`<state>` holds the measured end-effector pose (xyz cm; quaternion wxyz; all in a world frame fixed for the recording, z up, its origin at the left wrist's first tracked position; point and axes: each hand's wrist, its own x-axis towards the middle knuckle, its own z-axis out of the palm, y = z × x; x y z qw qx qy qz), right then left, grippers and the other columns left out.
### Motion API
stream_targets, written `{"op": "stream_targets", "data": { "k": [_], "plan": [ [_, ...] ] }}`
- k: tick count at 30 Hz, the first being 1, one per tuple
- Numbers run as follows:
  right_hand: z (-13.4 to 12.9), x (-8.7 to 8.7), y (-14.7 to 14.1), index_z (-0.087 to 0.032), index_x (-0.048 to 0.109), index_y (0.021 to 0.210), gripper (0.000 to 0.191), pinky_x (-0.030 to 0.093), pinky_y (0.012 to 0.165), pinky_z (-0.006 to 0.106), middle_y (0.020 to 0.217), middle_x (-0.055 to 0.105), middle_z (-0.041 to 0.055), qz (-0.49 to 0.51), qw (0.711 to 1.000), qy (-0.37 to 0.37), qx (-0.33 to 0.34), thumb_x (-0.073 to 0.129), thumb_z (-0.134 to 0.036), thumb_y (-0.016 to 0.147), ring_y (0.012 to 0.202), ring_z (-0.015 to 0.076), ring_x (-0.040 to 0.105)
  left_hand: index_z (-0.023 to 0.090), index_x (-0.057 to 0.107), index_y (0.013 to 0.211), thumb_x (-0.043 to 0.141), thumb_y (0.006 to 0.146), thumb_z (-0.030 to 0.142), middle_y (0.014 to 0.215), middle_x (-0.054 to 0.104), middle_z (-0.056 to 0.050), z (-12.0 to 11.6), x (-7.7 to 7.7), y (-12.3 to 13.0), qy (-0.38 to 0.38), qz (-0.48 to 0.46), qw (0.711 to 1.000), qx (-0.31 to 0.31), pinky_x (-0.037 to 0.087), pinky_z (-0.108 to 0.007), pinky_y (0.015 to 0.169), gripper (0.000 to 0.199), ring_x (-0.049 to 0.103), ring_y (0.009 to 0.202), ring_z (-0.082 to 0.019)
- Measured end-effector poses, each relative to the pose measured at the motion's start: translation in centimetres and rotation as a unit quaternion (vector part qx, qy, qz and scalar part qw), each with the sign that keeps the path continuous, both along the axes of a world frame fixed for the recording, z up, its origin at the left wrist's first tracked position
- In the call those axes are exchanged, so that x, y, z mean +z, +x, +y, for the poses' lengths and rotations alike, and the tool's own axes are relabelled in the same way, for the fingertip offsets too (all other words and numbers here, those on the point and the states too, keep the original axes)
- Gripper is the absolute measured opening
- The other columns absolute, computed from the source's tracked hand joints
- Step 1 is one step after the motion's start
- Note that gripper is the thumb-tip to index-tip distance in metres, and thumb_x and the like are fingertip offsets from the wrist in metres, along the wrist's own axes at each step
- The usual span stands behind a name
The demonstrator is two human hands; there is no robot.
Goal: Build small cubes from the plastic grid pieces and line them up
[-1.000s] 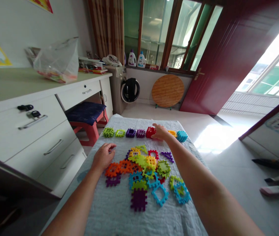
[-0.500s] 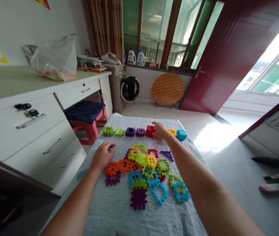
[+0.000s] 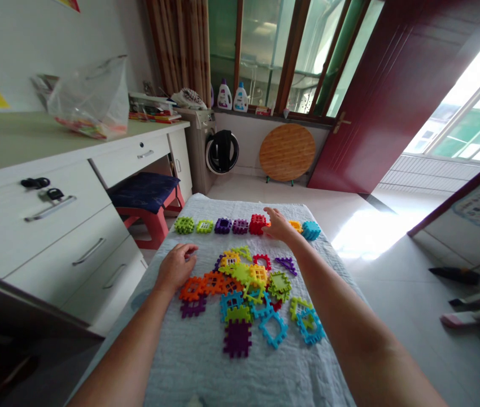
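My right hand [image 3: 279,224] is at the far row of stacked pieces, just right of the red stack [image 3: 257,224], its fingers partly spread over something red or orange that it mostly hides. Right of it are a yellow-orange piece [image 3: 295,226] and a blue stack [image 3: 311,230]. Left of the red stack stand purple stacks [image 3: 223,226], a light green one [image 3: 205,226] and a green one [image 3: 184,225]. My left hand [image 3: 178,264] rests on the cloth with loosely bent fingers, holding nothing, above the orange pieces [image 3: 192,288]. A loose pile of interlocking pieces [image 3: 240,274] lies in the middle.
A pale blue cloth [image 3: 197,367] covers the table. Left are a white desk with drawers [image 3: 66,226] and a red stool with a dark seat [image 3: 144,191]. Beyond stand a washing machine [image 3: 201,152], a round wooden board [image 3: 287,152] and a red door [image 3: 375,96].
The view has shifted slightly. My right hand has barely moved beside the red stack, and my left hand stays in place on the cloth. The pieces look the same.
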<state>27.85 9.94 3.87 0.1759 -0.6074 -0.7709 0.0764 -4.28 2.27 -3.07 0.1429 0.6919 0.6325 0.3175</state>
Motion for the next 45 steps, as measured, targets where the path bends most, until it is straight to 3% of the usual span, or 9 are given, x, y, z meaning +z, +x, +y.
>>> {"op": "stream_targets", "data": {
  "k": [4,7,12,22,25,29,31,38,45],
  "plan": [
    [-5.1,0.2,0.2,-0.019,0.048,0.128,0.056,0.04,0.097,0.04,0.123,0.055,0.0121,0.058,0.996,0.029,0.063,0.061,-0.021,0.073,0.115,0.0251,0.052,0.018,0.065,0.099,0.048,0.075,0.028,0.099,0.064,-0.006,0.0,-0.1,0.0,0.001,0.004,1.0,0.003,0.049,-0.028,0.075,0.031,0.061,0.078,-0.017],
    [-9.8,0.0,-0.6,-0.017,0.055,0.12,0.045,0.04,0.096,0.041,0.12,0.058,0.0117,0.055,0.989,-0.026,0.133,0.063,-0.028,0.076,0.112,0.0253,0.053,0.018,0.065,0.098,0.048,0.075,0.029,0.098,0.064,-0.006,0.0,-0.1,0.1,0.011,0.006,1.0,0.006,0.049,-0.029,0.075,0.03,0.061,0.078,-0.018],
    [-14.4,-0.5,-2.1,-0.016,0.052,0.127,0.06,0.039,0.093,0.04,0.122,0.058,0.0127,0.006,0.984,-0.07,0.163,0.068,-0.028,0.071,0.11,0.0277,0.049,0.018,0.065,0.096,0.048,0.075,0.028,0.097,0.064,-0.006,-0.1,-0.2,0.1,0.019,0.008,1.0,0.0,0.049,-0.029,0.076,0.029,0.061,0.078,-0.018],
    [-14.8,-1.8,-1.2,-0.02,0.063,0.109,0.031,0.037,0.085,0.035,0.101,0.059,0.0078,0.002,0.998,-0.035,0.045,0.057,-0.026,0.079,0.095,0.023,0.051,0.019,0.063,0.095,0.049,0.075,0.027,0.097,0.064,-0.006,-0.3,0.1,0.1,0.015,0.008,1.0,-0.005,0.049,-0.029,0.078,0.026,0.06,0.078,-0.017],
    [-15.2,-1.6,-1.0,-0.021,0.061,0.113,0.035,0.036,0.088,0.037,0.106,0.059,0.0078,0.027,0.998,-0.019,0.062,0.056,-0.025,0.079,0.099,0.0229,0.049,0.02,0.064,0.095,0.049,0.075,0.026,0.097,0.064,-0.005,-0.2,-0.1,0.1,0.018,0.013,1.0,-0.003,0.049,-0.029,0.077,0.026,0.06,0.077,-0.017],
    [-15.7,-1.6,-0.9,-0.024,0.052,0.127,0.059,0.034,0.094,0.04,0.125,0.053,0.0073,0.027,0.989,-0.02,0.141,0.063,-0.022,0.069,0.11,0.0259,0.043,0.019,0.064,0.095,0.048,0.075,0.027,0.096,0.064,-0.005,0.0,-0.4,0.0,0.024,0.014,1.0,-0.007,0.049,-0.028,0.076,0.027,0.06,0.076,-0.017],
    [-15.7,-1.8,-1.0,-0.023,0.053,0.125,0.06,0.033,0.094,0.041,0.126,0.054,0.0072,0.016,0.987,-0.033,0.155,0.064,-0.02,0.065,0.11,0.0263,0.042,0.019,0.064,0.095,0.048,0.074,0.027,0.097,0.064,-0.005,0.0,-0.4,-0.1,0.025,0.009,1.0,-0.009,0.049,-0.027,0.075,0.028,0.06,0.076,-0.016],
    [-15.4,-2.2,-1.6,-0.02,0.06,0.11,0.045,0.037,0.089,0.038,0.108,0.058,0.0075,0.031,0.994,0.0,0.108,0.068,-0.028,0.066,0.101,0.0247,0.047,0.018,0.064,0.097,0.049,0.075,0.027,0.098,0.064,-0.006,-0.2,-0.3,0.0,0.023,0.009,1.0,-0.008,0.049,-0.028,0.077,0.028,0.06,0.077,-0.017],
    [-14.0,-1.1,-4.5,-0.02,0.061,0.109,0.04,0.038,0.085,0.036,0.099,0.059,0.0075,0.008,0.998,0.024,0.055,0.065,-0.038,0.074,0.094,0.0233,0.052,0.019,0.064,0.095,0.049,0.075,0.025,0.097,0.064,-0.005,-0.3,0.0,0.2,0.015,0.004,1.0,-0.002,0.049,-0.029,0.078,0.026,0.06,0.077,-0.016]
  ]
}}
